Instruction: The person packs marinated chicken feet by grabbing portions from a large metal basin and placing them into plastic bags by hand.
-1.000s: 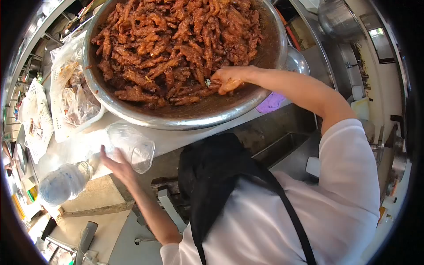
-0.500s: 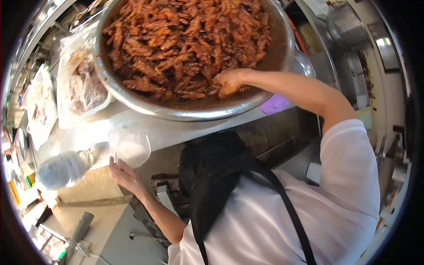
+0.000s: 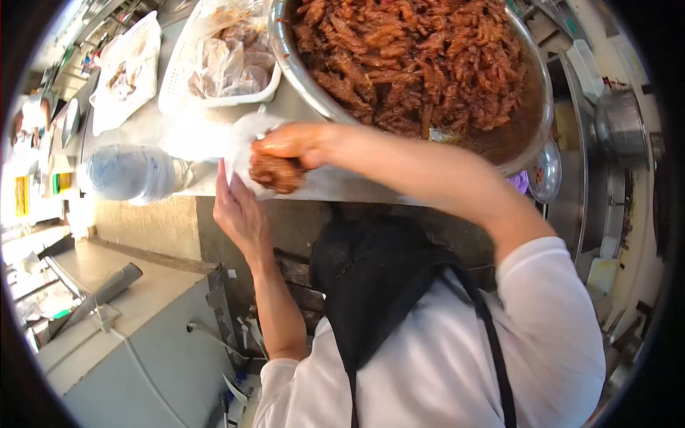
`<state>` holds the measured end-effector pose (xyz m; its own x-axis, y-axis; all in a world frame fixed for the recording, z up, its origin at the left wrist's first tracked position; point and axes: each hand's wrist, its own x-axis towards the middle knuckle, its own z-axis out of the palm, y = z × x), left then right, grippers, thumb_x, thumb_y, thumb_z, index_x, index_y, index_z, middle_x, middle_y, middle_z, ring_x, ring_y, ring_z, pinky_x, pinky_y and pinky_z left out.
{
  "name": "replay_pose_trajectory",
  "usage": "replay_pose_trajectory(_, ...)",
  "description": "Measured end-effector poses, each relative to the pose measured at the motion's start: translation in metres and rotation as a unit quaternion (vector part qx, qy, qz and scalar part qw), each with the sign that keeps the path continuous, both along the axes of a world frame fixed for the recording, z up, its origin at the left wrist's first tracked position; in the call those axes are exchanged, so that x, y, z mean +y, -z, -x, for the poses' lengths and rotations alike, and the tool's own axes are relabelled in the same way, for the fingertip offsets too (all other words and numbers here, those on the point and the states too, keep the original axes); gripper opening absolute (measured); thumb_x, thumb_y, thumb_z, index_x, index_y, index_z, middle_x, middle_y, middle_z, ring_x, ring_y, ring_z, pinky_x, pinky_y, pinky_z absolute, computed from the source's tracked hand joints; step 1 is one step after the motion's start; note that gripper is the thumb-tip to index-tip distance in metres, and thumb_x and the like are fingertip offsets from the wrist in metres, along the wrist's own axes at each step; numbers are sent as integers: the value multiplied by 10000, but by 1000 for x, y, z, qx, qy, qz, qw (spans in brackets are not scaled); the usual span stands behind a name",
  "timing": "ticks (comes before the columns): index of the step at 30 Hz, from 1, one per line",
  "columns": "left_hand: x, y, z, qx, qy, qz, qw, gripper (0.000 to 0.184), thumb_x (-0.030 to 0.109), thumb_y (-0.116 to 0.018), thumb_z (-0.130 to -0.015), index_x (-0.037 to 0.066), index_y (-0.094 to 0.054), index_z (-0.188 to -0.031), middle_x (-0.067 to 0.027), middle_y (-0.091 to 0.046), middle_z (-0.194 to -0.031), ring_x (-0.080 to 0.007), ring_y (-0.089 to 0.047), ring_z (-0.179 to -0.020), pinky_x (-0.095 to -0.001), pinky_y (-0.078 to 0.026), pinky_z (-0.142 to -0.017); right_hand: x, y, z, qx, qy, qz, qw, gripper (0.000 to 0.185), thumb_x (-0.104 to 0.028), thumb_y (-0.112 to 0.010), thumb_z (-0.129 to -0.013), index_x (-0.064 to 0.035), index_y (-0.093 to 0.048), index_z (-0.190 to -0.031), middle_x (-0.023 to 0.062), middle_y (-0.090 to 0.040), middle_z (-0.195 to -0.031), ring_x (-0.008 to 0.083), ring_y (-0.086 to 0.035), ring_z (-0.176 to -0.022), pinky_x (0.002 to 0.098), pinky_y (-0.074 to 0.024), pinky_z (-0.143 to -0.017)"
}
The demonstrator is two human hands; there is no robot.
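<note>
large round silver metal basin: on bench, heaped with glossy reddish-brown chicken feet | right grip: left of basin, clamped on a clump of feet, at clear plastic tub | left grip: left of basin, fingers against tub, closure can't tell | clear plastic bottle: farther left of basin

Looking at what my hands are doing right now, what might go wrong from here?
The brown glazed pieces bunched in the right hand could slip and fall over the nearby front edge of the table. The translucent plastic container at the left hand looks thin and light, so a bump might tip it.
</note>
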<state>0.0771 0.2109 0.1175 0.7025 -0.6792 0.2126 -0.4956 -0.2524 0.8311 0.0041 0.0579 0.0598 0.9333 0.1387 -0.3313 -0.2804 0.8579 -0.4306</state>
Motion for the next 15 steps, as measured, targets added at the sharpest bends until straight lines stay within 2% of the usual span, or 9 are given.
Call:
replay_pose_trajectory(1,4,8,-8,-80,12,-1,997,343,164,-444,-991,-42,-551,-1244,-90,-550,-665,-163,-473,-587,-323,-420,-556,-5,36,-32,-95,-35,-122,987,135,-147,-648,-839,-21,-639,-884,103,-646,-785,193,-631,-650,334,-523,-549)
replay_pose_trajectory(3,6,34,-29,-234,37,6,971,334,150,-444,-991,-30,-551,-1251,-114,-592,-699,-186,-494,-601,-346,-437,-574,2,12,-60,122,94,149,977,120,-123,-598,-843,-7,-632,-846,115,-624,-700,218,-604,-551,355,-478,-452)
replay_pose_trajectory(4,9,17,-24,-123,21,-73,990,327,52,-467,-945,-53,-547,-1244,-244,-668,-987,-270,-662,-862,-366,-493,-761,8,12,-68,126,145,194,962,113,-110,-596,-840,-1,-626,-832,119,-620,-683,215,-588,-519,356,-453,-415)
replay_pose_trajectory(6,-3,-4,-27,-87,28,-34,995,326,81,-458,-958,-45,-553,-1243,-241,-662,-1018,-275,-660,-886,-375,-494,-778,6,-1,-62,156,257,228,926,131,-109,-597,-857,16,-616,-822,145,-637,-702,202,-586,-496,352,-396,-341)
replay_pose_trajectory(7,-7,-13,-27,-57,14,-47,997,328,92,-454,-962,-42,-554,-1244,-237,-664,-1013,-275,-660,-882,-375,-496,-774,7,-39,-36,161,230,259,924,163,-123,-593,-876,30,-617,-826,148,-647,-728,193,-594,-502,334,-431,-385)
replay_pose_trajectory(10,-51,-1,-56,-157,45,-15,987,314,142,-473,-971,-29,-597,-1203,-208,-680,-962,-242,-656,-829,-351,-500,-724,-13,-52,3,81,329,468,816,169,-117,-585,-887,48,-604,-919,121,-655,-736,202,-626,-586,316,-487,-512)
replay_pose_trajectory(11,-70,1,-67,-183,50,-8,982,312,153,-479,-972,-26,-607,-1193,-196,-685,-946,-226,-653,-802,-342,-500,-706,-21,-81,36,79,354,530,766,167,-95,-593,-873,50,-598,-954,112,-651,-725,217,-630,-606,322,-505,-559)
replay_pose_trajectory(13,-101,-5,-99,-156,60,48,985,319,198,-486,-979,-15,-629,-1169,-125,-679,-849,-167,-589,-676,-315,-483,-628,-46,-96,91,144,324,794,494,250,-50,-604,-821,48,-575,-1049,140,-647,-831,270,-650,-798,371,-530,-647)
replay_pose_trajectory(15,-122,-39,-128,-221,55,154,961,325,231,-492,-984,1,-640,-1160,-47,-621,-719,-101,-483,-589,-269,-427,-538,-70,-80,141,304,117,903,282,323,-43,-607,-775,43,-564,-1083,192,-613,-959,331,-611,-965,429,-533,-723)
